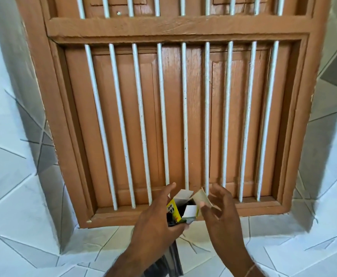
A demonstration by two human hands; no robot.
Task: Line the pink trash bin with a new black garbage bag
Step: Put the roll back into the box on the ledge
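Yellow box (pixel 180 209), flaps open, gripped in left hand (pixel 155 222) with a black bag (pixel 172 258) hanging below. Right hand (pixel 221 216) spread, thumb touching one flap.

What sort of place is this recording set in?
Probably a tiled room in a home, maybe a kitchen or washroom: grey-white wall tiles, a brown wooden shuttered window with white bars.
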